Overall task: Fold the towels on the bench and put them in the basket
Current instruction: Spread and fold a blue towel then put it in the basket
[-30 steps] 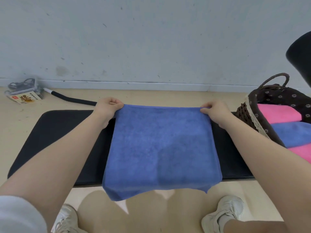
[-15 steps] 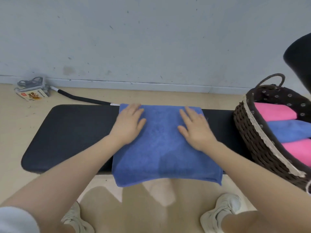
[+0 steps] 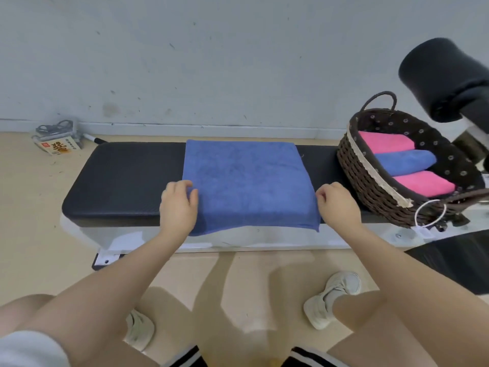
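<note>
A blue towel (image 3: 246, 178) lies flat across the middle of the black padded bench (image 3: 127, 181), its near edge hanging a little over the front. My left hand (image 3: 178, 205) pinches the towel's near left edge. My right hand (image 3: 336, 205) pinches the near right edge. At the bench's right end stands a dark wicker basket (image 3: 370, 181) with a patterned lining. Inside it lie three folded towels: a pink towel (image 3: 383, 143), a blue towel in the basket (image 3: 404, 161) and a second pink towel (image 3: 423, 182).
A black padded roller (image 3: 444, 75) of the bench frame juts in at the upper right. A small box and grey cables (image 3: 57, 140) lie on the floor by the wall at the left. My shoes (image 3: 330, 298) stand on the floor in front of the bench.
My hands held the towel's far corners, then pressed flat on it. Now they have slid back to its near side edges and closed on them. The view has pulled back.
</note>
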Demonstrator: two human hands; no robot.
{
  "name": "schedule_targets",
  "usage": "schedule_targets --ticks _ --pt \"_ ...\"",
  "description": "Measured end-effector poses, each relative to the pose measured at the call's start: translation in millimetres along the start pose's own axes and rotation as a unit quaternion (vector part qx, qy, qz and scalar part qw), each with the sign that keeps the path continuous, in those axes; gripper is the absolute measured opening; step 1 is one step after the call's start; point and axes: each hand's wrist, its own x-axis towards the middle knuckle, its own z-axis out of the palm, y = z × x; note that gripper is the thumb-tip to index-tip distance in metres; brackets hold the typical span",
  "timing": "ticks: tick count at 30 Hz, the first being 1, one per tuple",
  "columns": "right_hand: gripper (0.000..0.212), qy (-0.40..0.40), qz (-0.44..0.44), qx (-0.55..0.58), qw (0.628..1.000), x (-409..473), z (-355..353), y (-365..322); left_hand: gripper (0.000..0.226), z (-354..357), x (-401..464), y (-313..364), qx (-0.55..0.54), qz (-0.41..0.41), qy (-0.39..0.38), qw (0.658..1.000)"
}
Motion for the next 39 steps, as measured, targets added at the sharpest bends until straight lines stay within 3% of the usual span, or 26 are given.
schedule_targets --ticks 3,7,9,13,15,18,26,29,33,36,39 --pt "0.016 -0.043 0.071 0.092 0.992 -8.5 -3.1 -2.4 0.017 -0.3 -15.3 -1.3 -0.121 -0.172 0.026 0.977" --pt "0.025 -0.03 0.113 0.131 0.984 -14.6 1.0 -11.0 0.015 -0.6 -33.4 8.3 -0.255 -0.244 0.017 0.935" --pt "0.033 -0.014 0.141 0.145 0.979 -14.5 3.1 -15.8 0.035 0.3 -38.9 9.8 -0.28 -0.29 0.02 0.915" --pt "0.04 -0.038 0.184 0.143 0.972 -15.5 7.7 -26.6 0.031 0.9 -40.0 12.7 -0.293 -0.411 -0.049 0.862" --pt "0.043 -0.049 0.189 0.141 0.971 -15.0 9.9 -31.0 0.048 0.6 -40.5 12.8 -0.295 -0.417 -0.085 0.855" --pt "0.043 -0.057 0.191 0.15 0.968 -12.6 11.5 -31.1 0.056 0.8 -37.4 6.2 -0.301 -0.414 -0.104 0.853" --pt "0.019 -0.045 0.198 0.331 0.922 -16.2 3.5 -14.6 0.015 -10.3 -28.6 8.3 -0.445 -0.412 -0.156 0.78" --pt "0.024 -0.048 0.203 0.366 0.907 -13.8 0.7 -3.6 0.012 -15.8 -28.7 4.2 -0.45 -0.409 -0.166 0.777" --pt "0.02 -0.067 0.222 0.316 0.92 -15.3 3.9 4.5 0.02 -23.4 -27.2 -5.4 -0.497 -0.406 -0.177 0.747" --pt "0.01 -0.073 0.227 0.301 0.923 -18.0 6.9 6.2 0.023 -25.4 -27.2 -6.5 -0.495 -0.39 -0.214 0.746" --pt "0.005 -0.066 0.242 0.294 0.922 -15.1 10.4 8.8 0.015 -26.5 -28.9 -7.5 -0.453 -0.377 -0.231 0.774"
